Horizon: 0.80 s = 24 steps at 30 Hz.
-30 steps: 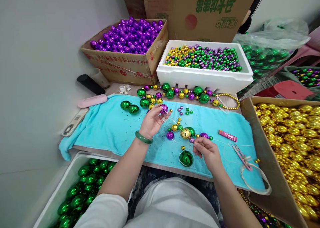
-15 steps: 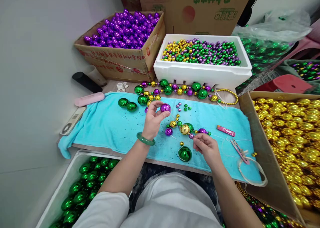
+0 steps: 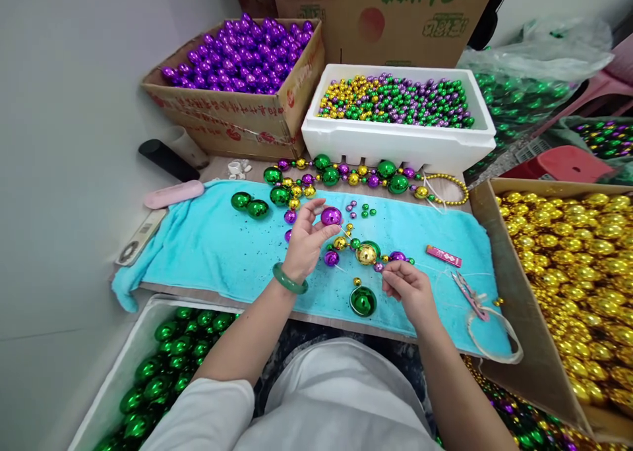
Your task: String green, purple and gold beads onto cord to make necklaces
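Note:
My left hand [image 3: 307, 240], a green bangle on its wrist, pinches a large shiny purple bead [image 3: 331, 217]. A thin thread runs from that bead to a short strand with a small green bead [image 3: 355, 243] and a big gold bead [image 3: 366, 254]. My right hand [image 3: 408, 287] is closed at the strand's other end, fingertips beside a small purple bead [image 3: 378, 267]; the exact grip is partly hidden. Nearer my body lies a large green bead [image 3: 362, 301] with a small gold one [image 3: 357, 281]. Loose small green beads [image 3: 368, 211] rest beyond the strand.
A turquoise towel [image 3: 208, 240] covers the table. Behind it stand a carton of purple beads [image 3: 217, 118] and a white foam box [image 3: 395, 138]. A finished-looking bead string [image 3: 373, 180] lies along the back. Snips [image 3: 469, 296] lie right, near a carton of gold beads [image 3: 529, 306].
The purple bead in my left hand has shifted slightly right and toward me, turning a little. My right hand stays nearly in place. The whole view has shifted slightly.

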Motion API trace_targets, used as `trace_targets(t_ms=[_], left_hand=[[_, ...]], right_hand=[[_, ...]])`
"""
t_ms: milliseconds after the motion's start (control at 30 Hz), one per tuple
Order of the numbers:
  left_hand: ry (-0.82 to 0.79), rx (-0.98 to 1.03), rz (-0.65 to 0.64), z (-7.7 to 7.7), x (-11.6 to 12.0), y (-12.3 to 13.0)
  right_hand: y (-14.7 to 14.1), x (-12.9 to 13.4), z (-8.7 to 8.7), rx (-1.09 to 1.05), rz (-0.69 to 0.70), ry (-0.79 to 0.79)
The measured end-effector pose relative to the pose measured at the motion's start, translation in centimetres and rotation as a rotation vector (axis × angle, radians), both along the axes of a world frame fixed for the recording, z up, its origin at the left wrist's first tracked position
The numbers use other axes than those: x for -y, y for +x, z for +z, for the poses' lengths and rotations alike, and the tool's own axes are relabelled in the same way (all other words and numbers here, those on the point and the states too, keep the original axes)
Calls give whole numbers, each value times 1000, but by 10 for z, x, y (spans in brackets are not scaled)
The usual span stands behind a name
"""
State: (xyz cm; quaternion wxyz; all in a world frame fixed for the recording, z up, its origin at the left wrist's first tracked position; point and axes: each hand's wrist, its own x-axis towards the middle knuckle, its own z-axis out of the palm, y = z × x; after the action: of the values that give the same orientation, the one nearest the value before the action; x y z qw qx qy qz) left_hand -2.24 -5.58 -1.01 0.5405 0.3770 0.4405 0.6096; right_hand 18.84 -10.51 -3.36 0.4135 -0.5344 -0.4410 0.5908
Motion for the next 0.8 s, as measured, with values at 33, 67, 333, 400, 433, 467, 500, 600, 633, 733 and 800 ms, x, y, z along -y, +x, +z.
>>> trace_targets(t_ms=[33,67,333,400,433,467,500,600,633,733,800], left_hand=[[-2,9,-9,1,1,0],[3,19,-10,2,2,1],[-45,153,-71,8,9,1],[-60,203,-95,10,10,0],[-59,218,-102,11,10,0],[-51,221,-105,12,11,1],[-34,212,-99,13,11,1],[21,151,-78,16,13,1],[23,139,-85,17,13,1],[-3,152,-133,19,15,2],[-3,162,-142,19,16,2]], right_hand=[[1,0,0,-5,0,3],[1,0,-1,-11,-2,6],[3,0,-8,-31,5,7],[3,0,-8,-31,6,7],[3,0,-8,-29,2,7],[3,1,-7,-25,-3,7],[3,1,-7,-21,-7,8],[4,1,-7,-12,-5,13],[4,1,-7,-16,-1,13],[6,0,-12,-53,11,-4],[7,0,-15,-81,19,-23]])
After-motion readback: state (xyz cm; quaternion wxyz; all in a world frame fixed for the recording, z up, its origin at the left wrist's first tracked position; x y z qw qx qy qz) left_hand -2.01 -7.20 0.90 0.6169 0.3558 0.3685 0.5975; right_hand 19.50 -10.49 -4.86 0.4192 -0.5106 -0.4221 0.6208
